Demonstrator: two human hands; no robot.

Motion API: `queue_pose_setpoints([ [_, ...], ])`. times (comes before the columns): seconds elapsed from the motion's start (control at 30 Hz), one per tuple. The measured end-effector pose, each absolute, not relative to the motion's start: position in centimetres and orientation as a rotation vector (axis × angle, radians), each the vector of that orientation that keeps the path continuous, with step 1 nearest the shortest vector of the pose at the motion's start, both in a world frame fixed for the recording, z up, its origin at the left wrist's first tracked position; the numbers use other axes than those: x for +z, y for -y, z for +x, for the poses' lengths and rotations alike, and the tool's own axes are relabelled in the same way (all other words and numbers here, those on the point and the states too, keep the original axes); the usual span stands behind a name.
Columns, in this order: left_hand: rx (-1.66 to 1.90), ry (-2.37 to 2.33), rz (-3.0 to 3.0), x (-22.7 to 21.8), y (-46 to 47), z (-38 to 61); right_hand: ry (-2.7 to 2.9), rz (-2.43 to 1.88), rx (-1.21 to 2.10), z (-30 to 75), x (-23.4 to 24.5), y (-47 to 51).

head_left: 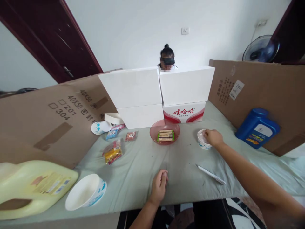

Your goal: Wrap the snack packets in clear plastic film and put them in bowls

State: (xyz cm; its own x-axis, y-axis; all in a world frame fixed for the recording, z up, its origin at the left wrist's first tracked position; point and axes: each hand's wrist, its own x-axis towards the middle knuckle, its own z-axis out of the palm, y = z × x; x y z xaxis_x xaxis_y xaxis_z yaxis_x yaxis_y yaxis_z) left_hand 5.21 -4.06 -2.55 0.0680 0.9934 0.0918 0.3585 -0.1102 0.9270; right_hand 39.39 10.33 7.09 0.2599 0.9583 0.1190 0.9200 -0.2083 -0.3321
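My right hand point(213, 137) reaches out over the table and grips the rim of a small white paper cup point(202, 141) that stands right of a pink plate point(154, 133). The plate holds a green pack of wafer biscuits point(165, 135). My left hand point(159, 186) rests on the grey-green tablecloth point(143, 171) near the front edge, fingers curled under, with nothing visible in them. A white pen point(211, 174) lies between my two arms.
A white paper bowl point(84, 192) and a pale yellow jug point(33, 187) lie at the front left. Snack packets point(112, 152) and a tipped cup point(100, 127) sit at the left. White boxes point(157, 92), cardboard walls, a blue bottle point(257, 128); a person sits behind.
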Motion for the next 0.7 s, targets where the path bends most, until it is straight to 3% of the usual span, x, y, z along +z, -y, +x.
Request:
queue_pose_setpoints([
  [0.27,0.973,-1.431,1.777,-2.5,3.8,5.1,1.946,-2.366,0.093,39.3,7.8,-10.8],
  [0.47,0.898,-1.459,1.859,-2.6,4.1,5.8,2.204,-2.263,0.328,38.6,7.0,-11.7],
  [0.57,0.737,-1.524,1.954,-0.8,2.0,3.9,2.253,-2.183,0.287,38.8,7.2,-11.7],
  [0.7,0.451,-1.971,2.073,4.4,-4.2,-3.7,2.152,-2.062,0.085,39.3,6.6,-9.4],
])
